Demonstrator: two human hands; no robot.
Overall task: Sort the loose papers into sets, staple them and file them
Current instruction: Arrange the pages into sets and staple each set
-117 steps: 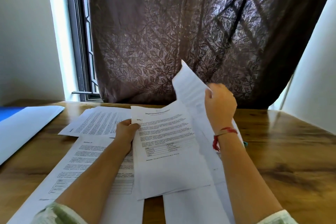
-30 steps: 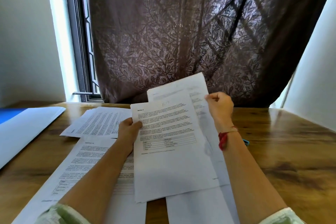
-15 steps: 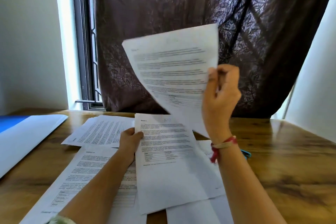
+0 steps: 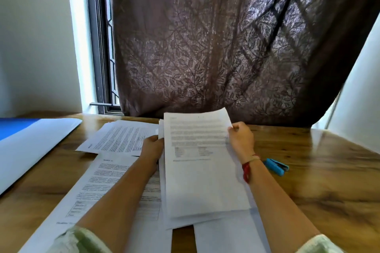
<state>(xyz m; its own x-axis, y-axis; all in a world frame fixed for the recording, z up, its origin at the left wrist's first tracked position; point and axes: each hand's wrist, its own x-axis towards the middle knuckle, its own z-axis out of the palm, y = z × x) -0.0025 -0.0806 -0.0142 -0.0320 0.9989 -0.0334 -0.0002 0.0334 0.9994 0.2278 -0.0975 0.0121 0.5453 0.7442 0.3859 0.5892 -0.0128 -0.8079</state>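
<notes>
A small stack of white printed paper sheets (image 4: 205,181) is being held between both hands above the middle of the brown wooden table (image 4: 318,191). The stack's left edge is being gripped by the left hand (image 4: 153,148), with the fingers curled against that edge. The upper right corner of the top sheet is being pinched by the right hand (image 4: 241,139), between thumb and fingers, and that corner is being carried slightly raised. The print on the top sheet is too blurred to be read. The lower end of the stack is being supported over other papers lying on the table.

A second white printed sheet (image 4: 121,137) is being left flat further back, just left of the left hand. A third white printed sheet with a table at its foot (image 4: 96,183) is being partly covered by the left forearm. A plain white sheet (image 4: 226,238) is being overlapped by the stack at the near edge.

A small light-blue stapler (image 4: 276,167) is lying on the table just beyond the right wrist, apart from the papers and untouched. A red thread wristband (image 4: 246,171) is being worn on that wrist. A large flat white cover with a blue patch (image 4: 35,150) is lying at the table's left side, well apart from the stack. A dark leaf-patterned curtain (image 4: 216,47) is hanging behind the table.
</notes>
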